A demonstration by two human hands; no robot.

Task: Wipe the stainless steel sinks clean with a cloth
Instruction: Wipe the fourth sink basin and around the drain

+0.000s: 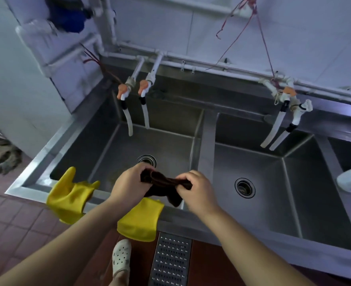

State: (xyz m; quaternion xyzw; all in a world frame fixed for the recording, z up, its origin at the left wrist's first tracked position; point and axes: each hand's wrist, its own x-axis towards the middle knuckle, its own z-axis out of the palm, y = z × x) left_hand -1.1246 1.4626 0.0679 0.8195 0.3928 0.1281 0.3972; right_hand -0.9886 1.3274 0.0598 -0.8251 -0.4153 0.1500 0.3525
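Cloth (163,187), dark brown, bunched between both hands above left sink (116,145) front edge. Left hand (129,182) grips one end, right hand (195,188) pinches the other. Yellow gloves (71,195) draped on rim.

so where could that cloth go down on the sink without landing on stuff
Bare: the divider between the left basin and right basin, and the front rim right of the yellow gloves. Both basin floors are free around their drains. Crowded: the front rim under the gloves and the back under the taps.
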